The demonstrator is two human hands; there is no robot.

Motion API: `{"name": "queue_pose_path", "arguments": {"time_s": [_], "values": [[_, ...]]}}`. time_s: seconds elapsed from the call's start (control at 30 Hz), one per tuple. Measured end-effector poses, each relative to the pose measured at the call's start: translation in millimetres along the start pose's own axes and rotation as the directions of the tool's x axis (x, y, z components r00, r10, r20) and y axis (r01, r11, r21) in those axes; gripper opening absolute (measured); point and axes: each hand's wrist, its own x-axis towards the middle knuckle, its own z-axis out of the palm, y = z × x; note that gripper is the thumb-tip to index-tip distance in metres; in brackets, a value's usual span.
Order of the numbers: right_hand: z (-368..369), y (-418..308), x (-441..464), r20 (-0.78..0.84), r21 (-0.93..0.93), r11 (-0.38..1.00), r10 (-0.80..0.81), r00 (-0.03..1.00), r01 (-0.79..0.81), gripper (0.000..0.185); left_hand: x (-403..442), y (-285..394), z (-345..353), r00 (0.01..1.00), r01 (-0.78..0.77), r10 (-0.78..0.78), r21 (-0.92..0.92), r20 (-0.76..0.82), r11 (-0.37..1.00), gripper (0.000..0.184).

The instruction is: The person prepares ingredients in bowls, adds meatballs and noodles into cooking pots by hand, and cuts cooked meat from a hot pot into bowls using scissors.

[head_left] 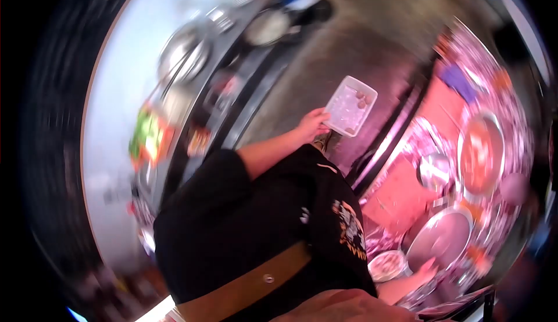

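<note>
Filling the near middle is a person's black shirt (215, 205). On the right, a long table (401, 200) glows under pink light; on the left runs a narrower grey counter (229, 51).

On the table's near end sits a large round pan (442, 237); farther along is an oval dish (462, 159) with reddish contents. Between table and counter, out over the floor, is a white tray (344, 107), rectangular and shallow, held in the air. It looks like thin plastic: probably light and fairly stiff, perhaps a little flexible at the walls, and not very fragile. Shiny specks inside suggest it may be wet and somewhat slippery.

The left hand (314, 123) grips the tray by its near left side, so the far side has no support and would probably dip if the grasp loosened. The rim is a sound place to hold; a second grasp on the opposite wall would steady it. The right hand (427, 272) is beside the pan; blur hides whether it touches or holds anything.

Smallest are a few brownish round pieces (362, 102) toward the tray's right side, likely to roll if it tilts.
</note>
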Motion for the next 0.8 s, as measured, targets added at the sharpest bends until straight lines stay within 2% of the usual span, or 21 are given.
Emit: {"name": "queue_pose_path", "arguments": {"time_s": [0.03,0.07,0.1,0.13,0.17,0.2,0.23,0.27,0.3,0.33,0.37,0.4,0.43,0.47,0.53,0.6,0.63,0.67,0.7,0.8], "values": [[15,21,4,0.065,0.37,0.929,-0.045,0.997,0.018,0.053,-1,-6,-36,0.996,-0.045,0.038,-0.079,-0.083,0.996,0.043],[36,46,18,0.22,0.813,0.54,0.057,0.974,-0.215,0.042,0,-15,-66,0.98,-0.039,0.009,-0.151,-0.199,0.988,0.044],[21,5,-4,0.127,0.728,0.685,-0.083,0.988,-0.036,0.036,2,-29,-94,0.956,-0.022,-0.043,-0.218,-0.291,0.976,0.044],[11,5,0,0.243,0.888,0.434,-0.166,0.956,-0.151,0.035,0,-41,-119,0.949,-0.038,-0.05,-0.27,-0.312,0.962,0.044],[1,-5,3,0.558,0.736,-0.195,-0.368,0.744,-0.649,0.033,-1,-52,-149,0.907,-0.087,-0.062,-0.33,-0.416,0.94,0.043],[-8,-33,-4,0.57,0.733,-0.155,-0.391,0.723,-0.662,0.033,-1,-62,-182,0.854,-0.133,-0.087,-0.377,-0.512,0.916,0.042],[-34,-103,-33,0.621,0.741,-0.068,-0.312,0.719,-0.669,0.033,2,-75,-215,0.796,-0.164,-0.134,-0.423,-0.59,0.891,0.041],[-50,-164,-61,0.658,0.74,0.017,-0.225,0.719,-0.672,0.034,-5,-77,-242,0.782,-0.17,-0.155,-0.446,-0.604,0.878,0.041],[-53,-204,-81,0.666,0.736,0.052,-0.234,0.708,-0.675,0.034,-14,-79,-268,0.735,-0.266,-0.148,-0.482,-0.661,0.834,0.041],[-54,-239,-99,0.655,0.756,0.181,-0.229,0.72,-0.629,0.034,-23,-84,-297,0.683,-0.358,-0.149,-0.505,-0.715,0.785,0.042],[-54,-270,-118,0.641,0.762,0.308,-0.223,0.735,-0.571,0.034,-28,-95,-330,0.669,-0.355,-0.18,-0.523,-0.721,0.774,0.042],[-52,-301,-143,0.623,0.752,0.428,-0.218,0.751,-0.5,0.034,-30,-108,-367,0.599,-0.442,-0.177,-0.507,-0.781,0.74,0.042],[-45,-336,-173,0.631,0.721,0.488,-0.168,0.758,-0.492,0.035,-33,-117,-402,0.521,-0.522,-0.178,-0.477,-0.835,0.707,0.043],[-37,-364,-201,0.637,0.706,0.518,-0.166,0.753,-0.483,0.035,-41,-120,-433,0.508,-0.516,-0.209,-0.489,-0.836,0.703,0.043],[-21,-415,-254,0.775,0.584,0.63,-0.243,0.583,-0.513,0.032,-57,-116,-487,0.434,-0.537,-0.257,-0.477,-0.864,0.696,0.041],[5,-447,-299,0.823,0.489,0.738,-0.213,0.526,-0.466,0.033,-65,-109,-535,0.392,-0.56,-0.31,-0.492,-0.866,0.667,0.04],[15,-463,-314,0.88,0.39,0.792,-0.169,0.444,-0.47,0.031,-66,-110,-563,0.371,-0.583,-0.324,-0.489,-0.871,0.648,0.039],[24,-480,-335,0.9,0.387,0.807,-0.224,0.375,-0.446,0.029,-66,-104,-587,0.386,-0.542,-0.31,-0.486,-0.869,0.686,0.037],[33,-498,-353,0.909,0.372,0.832,-0.237,0.342,-0.413,0.028,-63,-98,-610,0.407,-0.499,-0.294,-0.48,-0.865,0.722,0.035],[51,-550,-394,0.921,0.338,0.89,-0.247,0.301,-0.306,0.028,-37,-78,-669,0.38,-0.514,-0.29,-0.462,-0.878,0.723,0.033]]}}
